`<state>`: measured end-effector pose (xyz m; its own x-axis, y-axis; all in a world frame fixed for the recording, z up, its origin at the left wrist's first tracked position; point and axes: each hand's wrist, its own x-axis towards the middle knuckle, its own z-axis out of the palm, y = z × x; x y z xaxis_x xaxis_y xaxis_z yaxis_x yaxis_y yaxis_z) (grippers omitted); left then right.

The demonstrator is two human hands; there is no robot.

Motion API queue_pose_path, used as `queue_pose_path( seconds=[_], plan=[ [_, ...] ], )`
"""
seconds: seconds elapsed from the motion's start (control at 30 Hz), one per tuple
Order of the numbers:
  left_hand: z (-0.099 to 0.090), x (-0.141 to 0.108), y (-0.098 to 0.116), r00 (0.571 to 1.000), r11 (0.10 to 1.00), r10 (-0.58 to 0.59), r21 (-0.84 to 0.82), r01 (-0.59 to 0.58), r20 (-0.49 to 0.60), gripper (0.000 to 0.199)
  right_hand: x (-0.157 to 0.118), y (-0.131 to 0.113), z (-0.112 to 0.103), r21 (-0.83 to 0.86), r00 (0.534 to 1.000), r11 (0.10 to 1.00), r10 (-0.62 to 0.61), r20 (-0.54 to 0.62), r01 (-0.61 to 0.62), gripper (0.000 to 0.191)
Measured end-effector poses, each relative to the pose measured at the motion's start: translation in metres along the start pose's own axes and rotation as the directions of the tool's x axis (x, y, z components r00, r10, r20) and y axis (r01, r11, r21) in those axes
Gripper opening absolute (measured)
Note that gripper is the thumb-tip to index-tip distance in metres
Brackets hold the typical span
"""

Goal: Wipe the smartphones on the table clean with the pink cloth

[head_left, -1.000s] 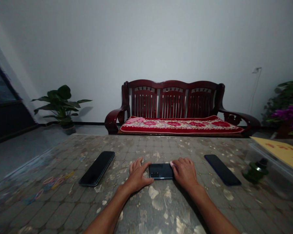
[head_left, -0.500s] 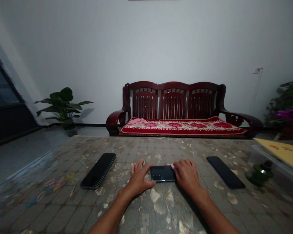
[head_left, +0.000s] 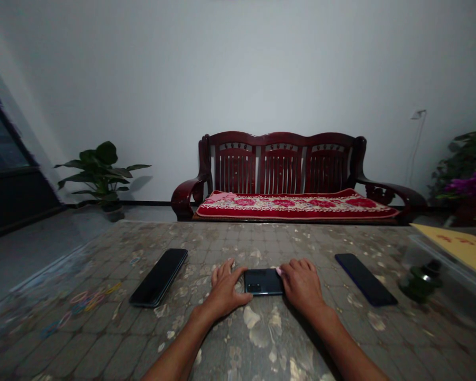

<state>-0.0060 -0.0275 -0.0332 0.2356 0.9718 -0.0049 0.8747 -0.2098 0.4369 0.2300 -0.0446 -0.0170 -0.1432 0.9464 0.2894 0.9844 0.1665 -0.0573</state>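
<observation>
In the head view a dark smartphone (head_left: 264, 281) lies crosswise on the table, back side up, its camera block at the left end. My left hand (head_left: 226, 287) grips that left end, thumb at the near corner and index finger at the far corner. The other fingers rest bent on the tabletop. At the opposite end my right hand (head_left: 301, 283) is closed on the phone and covers its right edge. Its thumb and fingertips are partly hidden.
Another phone (head_left: 159, 278) lies screen up on the left, and a third phone (head_left: 365, 279) on the right. Colourful rubber bands (head_left: 89, 300) lie far left. A green bottle (head_left: 420, 283) stands by a clear plastic box (head_left: 456, 288). Beyond the patterned table (head_left: 222, 241) is a wooden bench (head_left: 283, 164).
</observation>
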Motion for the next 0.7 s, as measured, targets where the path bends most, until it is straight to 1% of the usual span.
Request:
queue_pose_path(
  seconds=[0.07, 0.17, 0.27, 0.37, 0.5, 0.57, 0.7],
  plan=[
    [0.000, 0.000, 0.000, 1.000, 1.000, -0.001, 0.004, 0.001, 0.000, 0.068, -0.001, -0.002, 0.000, 0.011, 1.000, 1.000, -0.007, -0.010, 0.008, 0.026],
    [0.001, 0.000, -0.001, 1.000, 1.000, 0.004, -0.002, -0.004, -0.003, 0.067, -0.003, -0.008, 0.001, 0.035, 0.998, 0.998, -0.054, -0.020, 0.055, 0.027],
    [0.001, 0.000, -0.002, 1.000, 1.000, 0.015, -0.008, -0.015, -0.008, 0.067, -0.003, -0.011, 0.002, 0.033, 0.997, 0.997, -0.077, -0.001, 0.077, 0.029],
    [0.001, 0.000, -0.002, 1.000, 1.000, 0.017, 0.007, -0.017, -0.004, 0.068, -0.001, -0.005, 0.001, 0.004, 0.999, 0.999, -0.053, 0.015, 0.052, 0.030],
    [0.000, 0.000, -0.001, 1.000, 1.000, 0.015, 0.027, -0.015, 0.008, 0.068, 0.001, 0.005, 0.000, -0.031, 1.000, 0.999, 0.016, 0.014, -0.016, 0.031],
    [0.000, 0.000, -0.001, 1.000, 0.999, 0.023, 0.027, -0.023, 0.006, 0.068, 0.000, 0.004, -0.001, -0.029, 1.000, 0.999, 0.017, 0.003, -0.017, 0.030],
    [0.002, 0.001, -0.003, 0.999, 0.999, 0.042, 0.007, -0.042, -0.021, 0.066, -0.004, -0.005, -0.003, -0.001, 1.000, 1.000, -0.024, -0.006, 0.024, 0.023]
  ],
)
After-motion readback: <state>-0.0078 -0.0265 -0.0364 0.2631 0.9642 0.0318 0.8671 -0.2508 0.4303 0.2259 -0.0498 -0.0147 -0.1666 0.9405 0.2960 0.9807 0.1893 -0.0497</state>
